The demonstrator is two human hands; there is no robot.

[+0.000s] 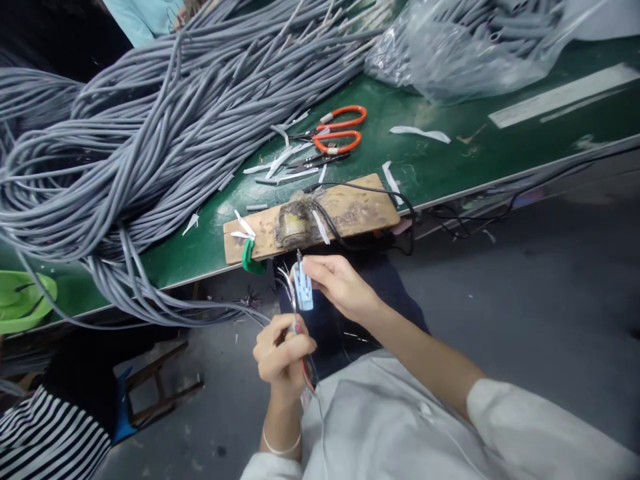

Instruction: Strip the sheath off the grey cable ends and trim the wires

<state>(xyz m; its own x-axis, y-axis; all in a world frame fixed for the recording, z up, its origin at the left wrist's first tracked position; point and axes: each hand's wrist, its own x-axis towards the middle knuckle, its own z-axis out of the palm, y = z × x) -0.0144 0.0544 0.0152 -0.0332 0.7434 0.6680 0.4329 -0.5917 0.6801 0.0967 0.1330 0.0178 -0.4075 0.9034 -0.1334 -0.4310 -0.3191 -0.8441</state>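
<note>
My left hand (285, 353) is closed around thin wires (304, 367), a red one among them, in front of my body. Silvery wire ends (287, 283) stick up just above that fist. My right hand (343, 283) pinches a small light-blue piece (303, 288) with metal strips on it, close to those wire ends. A dark pointed tip (299, 255) shows at the top of this piece; I cannot make out its exact kind. Just beyond lies a wooden board (360, 207) carrying a grimy round block (294, 225). A green clamp (253, 259) grips the board's left end.
Bundled grey cables (150, 133) cover the table's left side and hang over its edge. Orange-handled scissors (340, 133), dark pliers (315, 162) and white strips lie behind the board. A plastic bag (450, 60) holds grey tubes. Other people sit at left; a green basin (25, 300) is there.
</note>
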